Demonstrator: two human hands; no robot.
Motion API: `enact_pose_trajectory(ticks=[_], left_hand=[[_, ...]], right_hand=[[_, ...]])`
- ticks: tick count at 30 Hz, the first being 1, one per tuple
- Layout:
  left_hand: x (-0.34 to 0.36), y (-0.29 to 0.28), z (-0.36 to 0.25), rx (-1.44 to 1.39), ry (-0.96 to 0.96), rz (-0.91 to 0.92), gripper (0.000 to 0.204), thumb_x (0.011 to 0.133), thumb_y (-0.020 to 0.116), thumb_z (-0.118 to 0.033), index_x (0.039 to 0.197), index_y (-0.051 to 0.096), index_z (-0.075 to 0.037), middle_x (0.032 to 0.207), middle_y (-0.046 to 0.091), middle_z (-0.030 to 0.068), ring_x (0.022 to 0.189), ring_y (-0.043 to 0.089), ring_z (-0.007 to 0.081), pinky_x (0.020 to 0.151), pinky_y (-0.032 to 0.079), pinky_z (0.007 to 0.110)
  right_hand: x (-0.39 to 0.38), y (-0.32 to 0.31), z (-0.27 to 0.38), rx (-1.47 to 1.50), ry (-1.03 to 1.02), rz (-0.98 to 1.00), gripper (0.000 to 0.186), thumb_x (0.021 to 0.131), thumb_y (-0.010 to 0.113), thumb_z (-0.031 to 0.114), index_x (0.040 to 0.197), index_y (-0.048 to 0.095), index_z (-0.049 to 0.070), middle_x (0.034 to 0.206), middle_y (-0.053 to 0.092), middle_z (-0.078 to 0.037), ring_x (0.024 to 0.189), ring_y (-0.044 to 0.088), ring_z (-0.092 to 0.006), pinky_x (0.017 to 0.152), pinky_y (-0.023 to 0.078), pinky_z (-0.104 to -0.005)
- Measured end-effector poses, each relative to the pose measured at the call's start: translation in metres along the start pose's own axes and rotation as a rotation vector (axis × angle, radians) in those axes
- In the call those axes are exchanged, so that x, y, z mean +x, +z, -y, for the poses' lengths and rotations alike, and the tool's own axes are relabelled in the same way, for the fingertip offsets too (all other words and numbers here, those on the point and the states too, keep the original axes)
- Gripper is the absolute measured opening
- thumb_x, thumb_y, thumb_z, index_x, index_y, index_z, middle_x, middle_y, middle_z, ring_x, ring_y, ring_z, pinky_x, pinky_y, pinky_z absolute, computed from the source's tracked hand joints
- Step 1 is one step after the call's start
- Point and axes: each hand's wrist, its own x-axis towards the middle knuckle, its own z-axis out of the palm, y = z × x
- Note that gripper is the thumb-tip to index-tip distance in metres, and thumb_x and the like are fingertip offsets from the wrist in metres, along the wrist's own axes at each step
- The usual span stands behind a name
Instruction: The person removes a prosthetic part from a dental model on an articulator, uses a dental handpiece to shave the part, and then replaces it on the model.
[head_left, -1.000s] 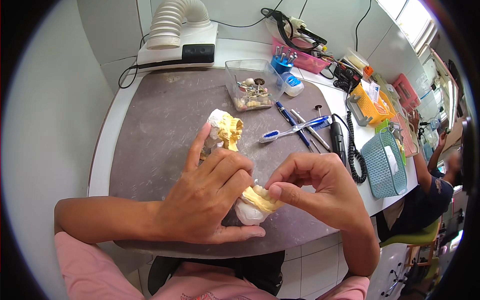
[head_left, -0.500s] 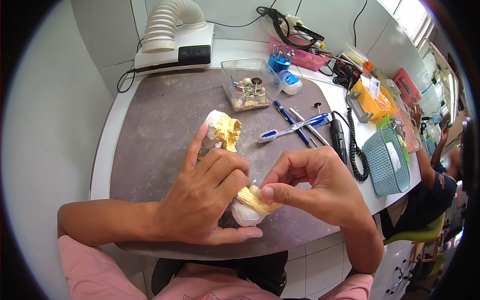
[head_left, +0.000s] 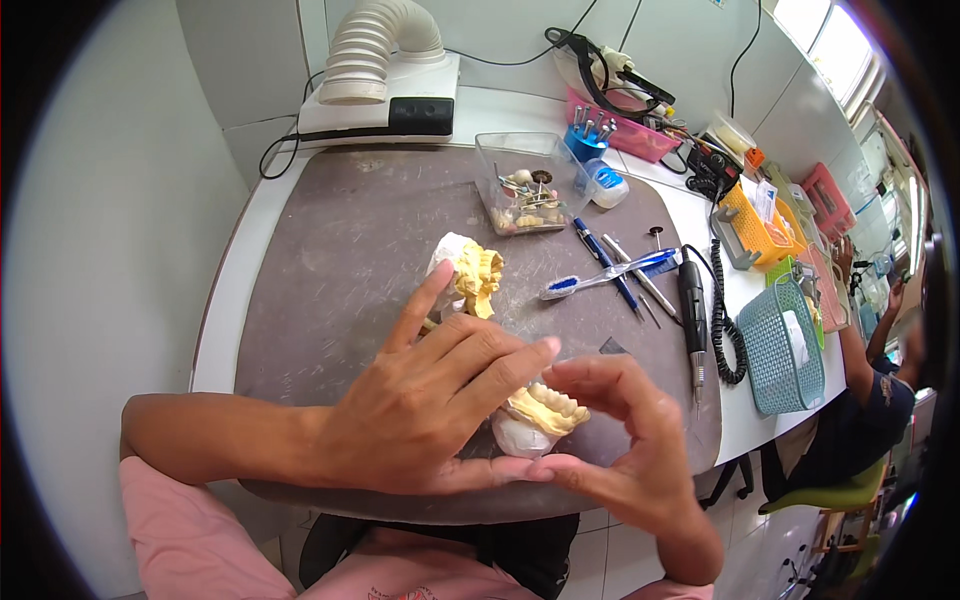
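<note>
Two dental models of yellow and white plaster lie on the grey-brown work mat, and my left hand [head_left: 415, 410] spans them. Its index finger rests on the white base of the far model [head_left: 478, 278]. Its thumb stretches along the near edge of the near model [head_left: 535, 425], whose row of teeth faces up. Whatever joins the two models is hidden behind my palm. My right hand [head_left: 640, 435] is curved around the right side of the near model, thumb and fingers apart. The tips of my two thumbs meet just in front of the white base.
A toothbrush [head_left: 605, 275], blue pen [head_left: 603, 262] and handpiece [head_left: 692, 310] lie right of the models. Behind stands a clear box [head_left: 530, 225] of burs and small parts. A blue-green basket [head_left: 775, 355] stands at the right edge, where another person sits. An extraction unit [head_left: 375, 115] stands at the back left.
My right hand has let go of the near model's yellow teeth, opened and dropped to its right side. My left fingers have straightened somewhat. The whole view has shifted a little.
</note>
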Motion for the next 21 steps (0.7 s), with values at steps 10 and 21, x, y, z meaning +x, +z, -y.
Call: enact_pose_trajectory(ticks=[10, 21], left_hand=[[0.010, -0.016, 0.002, -0.170, 0.117, 0.007, 0.073, 0.073, 0.091, -0.033, 0.133, 0.065, -0.001, 0.113, 0.073, 0.0122, 0.102, 0.071, 0.0276, 0.102, 0.052, 0.046], [0.031, -0.033, -0.024, -0.431, -0.168, 0.062, 0.051, 0.082, 0.087, -0.022, 0.126, 0.070, -0.003, 0.110, 0.074, 0.0144, 0.096, 0.073, 0.0239, 0.085, 0.058, 0.034]], right_hand=[[-0.015, 0.037, -0.011, 0.423, 0.124, -0.205, 0.048, 0.086, 0.085, 0.012, 0.124, 0.063, -0.006, 0.110, 0.075, -0.016, 0.105, 0.074, -0.0216, 0.094, 0.060, -0.0337], [-0.021, 0.030, 0.000, 0.457, 0.023, -0.367, 0.058, 0.084, 0.081, 0.009, 0.134, 0.054, -0.004, 0.117, 0.072, -0.018, 0.106, 0.072, -0.0239, 0.096, 0.058, -0.0351]])
